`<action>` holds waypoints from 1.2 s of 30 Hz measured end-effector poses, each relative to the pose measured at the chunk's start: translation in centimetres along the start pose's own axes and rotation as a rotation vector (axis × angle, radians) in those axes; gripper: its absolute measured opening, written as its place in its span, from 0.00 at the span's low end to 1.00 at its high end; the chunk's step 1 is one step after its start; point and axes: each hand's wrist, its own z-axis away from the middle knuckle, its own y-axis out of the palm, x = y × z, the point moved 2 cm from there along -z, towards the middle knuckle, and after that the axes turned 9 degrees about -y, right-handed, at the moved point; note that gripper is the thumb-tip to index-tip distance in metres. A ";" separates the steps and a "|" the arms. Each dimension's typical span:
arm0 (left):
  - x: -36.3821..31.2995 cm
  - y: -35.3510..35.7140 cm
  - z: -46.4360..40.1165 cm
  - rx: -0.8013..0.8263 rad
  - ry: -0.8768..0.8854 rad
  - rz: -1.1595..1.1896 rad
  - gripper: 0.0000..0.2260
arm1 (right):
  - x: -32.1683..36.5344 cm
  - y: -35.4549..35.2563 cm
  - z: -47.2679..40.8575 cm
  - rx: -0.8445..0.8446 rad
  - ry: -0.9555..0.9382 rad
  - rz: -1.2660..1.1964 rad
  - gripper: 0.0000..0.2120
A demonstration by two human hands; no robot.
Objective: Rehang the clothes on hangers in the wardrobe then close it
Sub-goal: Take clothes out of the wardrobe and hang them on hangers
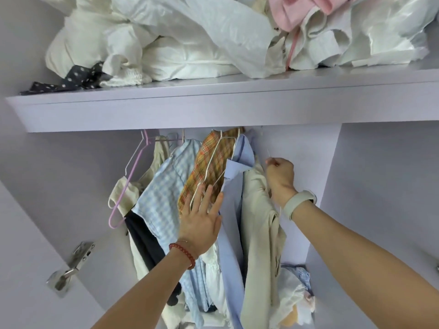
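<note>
My right hand (280, 173) pinches the white wire hanger (269, 155) carrying the cream jacket (259, 224); its hook points toward twelve o'clock, at the hidden rail. My left hand (202, 220), fingers straight, presses the plaid shirt (209, 162) toward nine.

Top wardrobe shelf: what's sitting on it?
On the lilac wardrobe shelf: a heap of white bedding and clothes, a pink garment and a dark polka-dot cloth. Anything behind the heap is hidden.

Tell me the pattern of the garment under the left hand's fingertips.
Orange plaid garment, head view.
</note>
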 end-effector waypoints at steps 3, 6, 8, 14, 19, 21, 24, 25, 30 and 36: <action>-0.8 0.0 -0.1 -0.120 0.002 -0.008 0.24 | -0.5 -1.6 0.4 -0.030 -0.088 -0.016 0.09; -1.9 0.2 0.1 -0.188 -0.046 0.042 0.22 | -2.5 -4.0 3.1 -0.029 -0.116 -0.014 0.07; -3.2 0.4 0.5 -0.224 -0.033 0.131 0.18 | -4.4 -6.1 5.7 -0.034 -0.109 0.034 0.07; -8.2 0.6 3.4 -0.133 0.252 0.612 0.20 | -6.8 -13.2 14.5 -0.109 -0.028 0.256 0.16; -12.5 1.5 7.4 0.180 0.351 0.858 0.21 | -6.9 -18.1 24.3 -0.157 0.101 0.500 0.15; -14.3 1.7 9.5 0.320 0.436 1.013 0.18 | -7.1 -19.5 28.8 -0.179 0.181 0.584 0.15; -16.7 1.6 14.0 0.529 0.450 1.287 0.13 | -7.0 -20.9 35.7 -0.258 0.298 0.689 0.13; -17.2 1.7 15.7 0.597 0.427 1.340 0.11 | -6.8 -21.1 37.9 -0.299 0.333 0.702 0.12; -20.0 0.2 24.0 0.791 0.483 1.451 0.07 | -4.8 -22.0 47.8 -0.435 0.500 0.771 0.08; -22.6 -5.4 32.3 1.022 0.853 1.455 0.07 | -1.3 -22.9 57.2 -0.565 0.602 1.038 0.06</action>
